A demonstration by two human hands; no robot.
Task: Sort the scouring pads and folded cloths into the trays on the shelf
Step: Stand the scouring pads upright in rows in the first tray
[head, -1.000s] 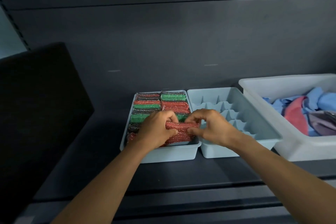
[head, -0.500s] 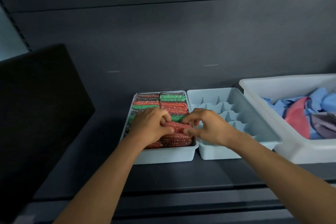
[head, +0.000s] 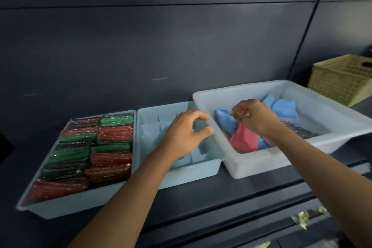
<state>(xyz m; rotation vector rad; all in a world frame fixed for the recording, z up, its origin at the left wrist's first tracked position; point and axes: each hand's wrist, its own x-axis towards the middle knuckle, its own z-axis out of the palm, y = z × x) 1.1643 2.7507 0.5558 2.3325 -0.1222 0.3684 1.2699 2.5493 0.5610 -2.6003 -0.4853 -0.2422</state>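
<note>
A light blue tray (head: pixel 66 206) on the left of the shelf is packed with red, green and black scouring pads (head: pixel 109 160). Beside it stands a second light blue tray (head: pixel 193 173) with dividers and nothing visible in its cells. A white tub (head: pixel 261 164) on the right holds blue cloths (head: pixel 284 107), a red cloth (head: pixel 244 141) and a dark pad (head: pixel 300 130). My left hand (head: pixel 186 134) hovers over the divided tray, fingers loosely curled, holding nothing. My right hand (head: pixel 256 117) is over the tub above the cloths, fingers bent, with nothing held.
A woven beige basket (head: pixel 342 78) stands at the far right behind the tub. The dark back wall rises just behind the trays. Below the shelf edge, some shiny wrapped items (head: pixel 306 216) lie on a lower level.
Both hands have left the red pad in the left tray and moved right: the left over the divided tray, the right into the tub. The view has swung right too.
</note>
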